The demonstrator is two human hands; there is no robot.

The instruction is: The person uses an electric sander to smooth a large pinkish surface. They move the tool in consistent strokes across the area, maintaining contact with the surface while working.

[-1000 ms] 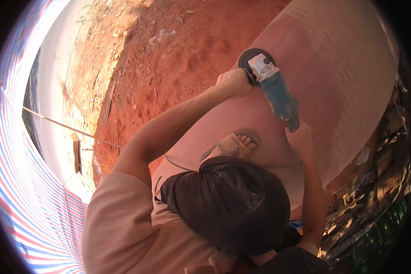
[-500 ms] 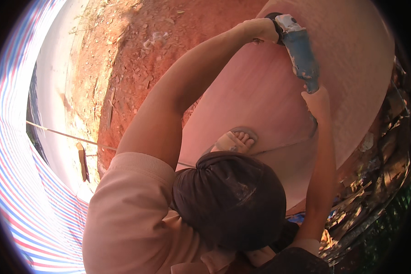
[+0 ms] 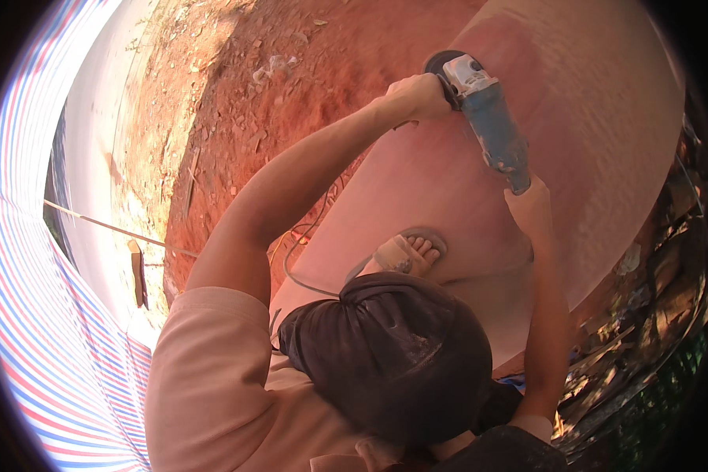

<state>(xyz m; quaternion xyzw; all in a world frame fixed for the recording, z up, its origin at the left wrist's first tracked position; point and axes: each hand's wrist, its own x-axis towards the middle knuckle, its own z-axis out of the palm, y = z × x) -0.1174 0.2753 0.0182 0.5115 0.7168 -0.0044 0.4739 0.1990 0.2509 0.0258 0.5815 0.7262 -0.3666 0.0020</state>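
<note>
A blue angle grinder with a worn grey metal head lies across the upper part of a large pinkish slab. Its dark round disc is at the slab's far left edge; whether it touches the surface is unclear. My left hand is closed by the grinder's head, round what looks like its side handle, mostly hidden by the fingers. Around the narrow rear end of the body my right hand is wrapped. A sandaled foot rests on the slab nearer to me.
Reddish bare earth with scraps lies left of the slab. A grey cord loops beside its left edge. Striped sheeting hangs at the far left. Dry leaves and debris border the right. A dark head covering hides the lower middle.
The angle grinder has moved left and nearer to me, with both hands staying on it. More of the dark disc and of the looped cord shows now.
</note>
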